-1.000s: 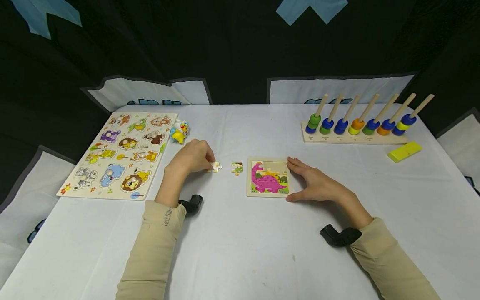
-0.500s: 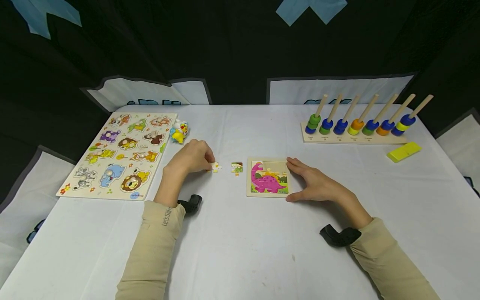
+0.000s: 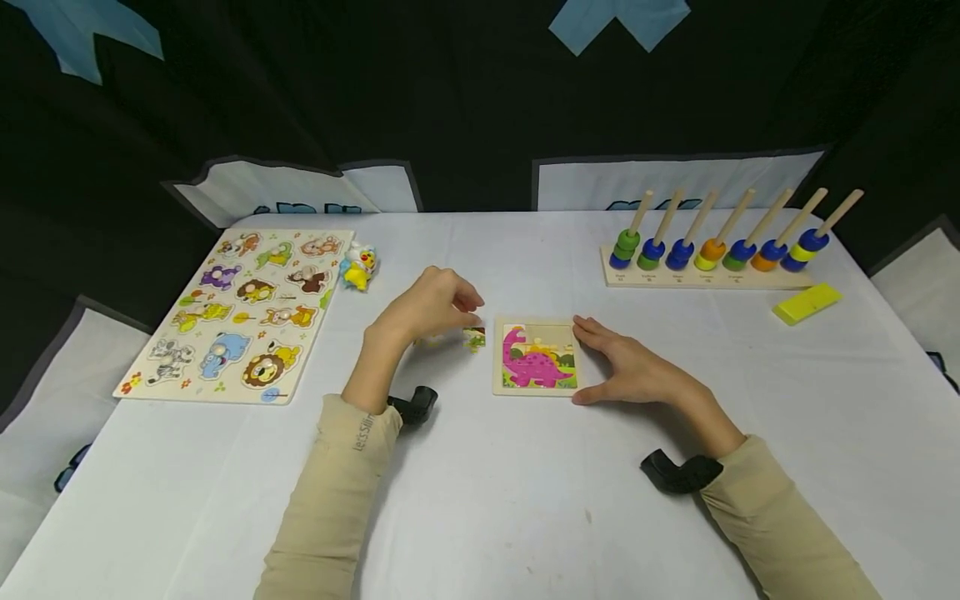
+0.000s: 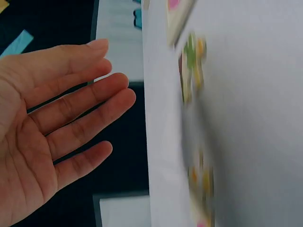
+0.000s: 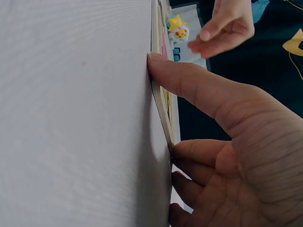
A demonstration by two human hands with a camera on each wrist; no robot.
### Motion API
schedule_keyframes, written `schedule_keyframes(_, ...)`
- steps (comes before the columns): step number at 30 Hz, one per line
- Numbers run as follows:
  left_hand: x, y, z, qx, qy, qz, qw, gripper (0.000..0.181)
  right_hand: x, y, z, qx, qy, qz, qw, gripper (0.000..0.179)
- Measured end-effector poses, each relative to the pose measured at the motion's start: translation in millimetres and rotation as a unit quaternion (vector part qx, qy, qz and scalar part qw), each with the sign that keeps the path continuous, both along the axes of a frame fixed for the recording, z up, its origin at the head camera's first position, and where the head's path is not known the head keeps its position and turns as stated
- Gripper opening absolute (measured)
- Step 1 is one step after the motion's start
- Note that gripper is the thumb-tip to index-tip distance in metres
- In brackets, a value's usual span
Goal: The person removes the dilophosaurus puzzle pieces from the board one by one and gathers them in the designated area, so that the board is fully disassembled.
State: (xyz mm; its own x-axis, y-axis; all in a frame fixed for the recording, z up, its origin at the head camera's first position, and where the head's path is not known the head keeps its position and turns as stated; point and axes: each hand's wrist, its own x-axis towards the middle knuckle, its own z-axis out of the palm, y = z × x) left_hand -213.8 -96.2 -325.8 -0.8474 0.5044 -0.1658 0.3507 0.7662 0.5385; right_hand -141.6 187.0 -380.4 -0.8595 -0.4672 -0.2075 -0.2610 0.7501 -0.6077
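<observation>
Dinosaur puzzle (image 3: pixel 536 367) between relaxed, empty left hand (image 3: pixel 431 307) and right hand (image 3: pixel 628 365) spread against it

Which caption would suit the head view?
Left hand hovers near loose jigsaw pieces; right hand touches a pink dinosaur puzzle.

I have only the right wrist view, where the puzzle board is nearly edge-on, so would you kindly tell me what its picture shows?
Observer: The head view shows a pink dinosaur on the puzzle board.
Operator: Thank you; is a loose piece lying nearby?
Observer: Yes, a puzzle piece lies on the table, to the board's left and apart from it.
Operator: And is the left hand holding one?
Observer: The left wrist view shows its palm uncovered, with no piece visible in it.
</observation>
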Motion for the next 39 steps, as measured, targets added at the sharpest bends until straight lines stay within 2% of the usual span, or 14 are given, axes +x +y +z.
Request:
schedule_keyframes(5,-1.1,27.0,-5.3,-0.024,-0.002,-0.033,0.9991,0.028,0.3,1,-1.6,-0.003,-0.003,-0.004,1.0000,0.099)
schedule_keyframes(11,1.6,46.8,-14.2,-0.079,0.006,-0.024,0.9966,0.029,-0.9,-1,-1.9,-0.001,-0.009,-0.002,1.0000,0.099)
schedule_keyframes(14,3.6,49.2,-18.5,-0.099,0.016,-0.016,0.9948,0.026,-1.5,-3,-2.0,0.002,-0.008,0.000,1.0000,0.099)
schedule_keyframes(20,5.8,50.8,-21.7,-0.091,0.021,-0.011,0.9956,0.022,-1.8,-2,-1.1,0.004,-0.003,0.003,1.0000,0.099)
schedule_keyframes(34,8.2,52.6,-21.8,-0.089,0.025,-0.030,0.9952,0.024,-0.1,1,-1.7,-0.005,0.004,0.003,1.0000,0.100)
schedule_keyframes(39,8.4,52.3,-22.0,-0.082,0.020,-0.036,0.9957,0.013,-0.2,1,-0.6,-0.004,0.007,0.006,0.9999,0.099)
